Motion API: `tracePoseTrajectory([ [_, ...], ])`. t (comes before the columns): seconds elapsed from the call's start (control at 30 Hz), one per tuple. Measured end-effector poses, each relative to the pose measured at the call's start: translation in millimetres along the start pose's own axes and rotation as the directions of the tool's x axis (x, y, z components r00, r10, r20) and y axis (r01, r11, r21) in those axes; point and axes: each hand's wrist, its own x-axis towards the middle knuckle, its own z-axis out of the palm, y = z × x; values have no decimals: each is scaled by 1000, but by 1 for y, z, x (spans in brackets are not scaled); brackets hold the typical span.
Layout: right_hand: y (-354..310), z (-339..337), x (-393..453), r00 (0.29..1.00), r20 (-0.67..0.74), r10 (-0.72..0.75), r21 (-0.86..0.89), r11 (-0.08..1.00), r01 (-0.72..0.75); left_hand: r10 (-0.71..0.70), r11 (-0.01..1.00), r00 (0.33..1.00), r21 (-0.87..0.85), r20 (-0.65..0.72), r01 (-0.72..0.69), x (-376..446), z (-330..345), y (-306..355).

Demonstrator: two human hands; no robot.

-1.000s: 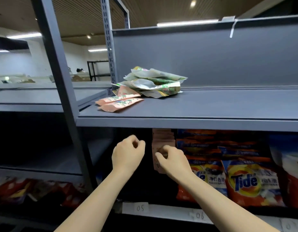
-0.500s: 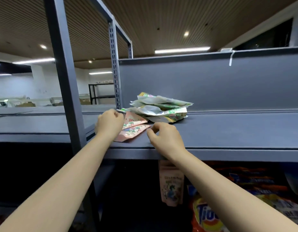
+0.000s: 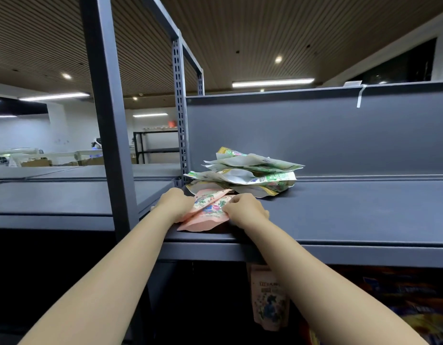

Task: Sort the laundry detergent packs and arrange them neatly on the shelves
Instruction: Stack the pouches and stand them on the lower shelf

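Flat pink detergent packs (image 3: pixel 207 212) with a flower print lie near the front left corner of the grey upper shelf (image 3: pixel 352 210). My left hand (image 3: pixel 175 204) grips their left side and my right hand (image 3: pixel 245 210) pinches their right side. Behind them, against the shelf's back panel, sits a loose pile of green and white packs (image 3: pixel 247 174). On the shelf below, a pink pack (image 3: pixel 268 300) stands upright, partly hidden by my right forearm.
A grey upright post (image 3: pixel 108 120) stands just left of my left arm, with a slotted post (image 3: pixel 180 115) behind the pile. Orange and blue detergent bags (image 3: pixel 402 297) fill the lower shelf at the right. The neighbouring shelf (image 3: pixel 53 195) extends to the left.
Both hands rose from the lower shelf to the upper shelf and closed on the pink packs, drawing them together near the front edge. The camera view tilted upward.
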Motion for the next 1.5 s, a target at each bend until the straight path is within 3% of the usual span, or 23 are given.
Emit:
tracePoseTrajectory([
  [0.1,4,-6,-3,998,-16,-61,112,992,62,-27,998,999,-55,36,29,-2,-1,6],
  [0.17,9,-11,-6,989,-35,-144,184,972,148,-87,970,994,-219,70,100,-7,-3,10],
  [0.3,19,-26,-13,946,-140,-292,225,921,317,-104,864,981,-473,166,172,-15,-4,17],
  [0.43,31,-47,-16,917,-207,-342,286,875,391,-82,749,966,-624,246,223,-29,-5,28],
  [0.6,50,-71,-16,908,-294,-297,336,858,389,-85,597,985,-784,150,171,-38,-3,33],
  [0.77,62,-93,-26,840,-455,-296,407,770,491,-26,380,990,-918,-137,-117,-54,2,44],
  [0.87,71,-99,-33,855,-452,-254,424,783,456,-28,371,964,-898,-265,-236,-65,8,43],
  [0.97,79,-106,-38,885,-431,-173,431,823,371,-39,367,964,-901,-264,-232,-73,12,38],
  [1.17,75,-111,-51,954,-272,-123,534,806,256,-100,392,959,-896,-267,-208,-85,17,35],
  [1.37,76,-112,-72,882,-465,-71,508,795,332,-318,406,875,-887,-363,-221,-102,19,40],
  [1.5,83,-110,-90,799,-602,-18,524,746,411,-353,360,821,-875,-449,-324,-120,24,43],
])
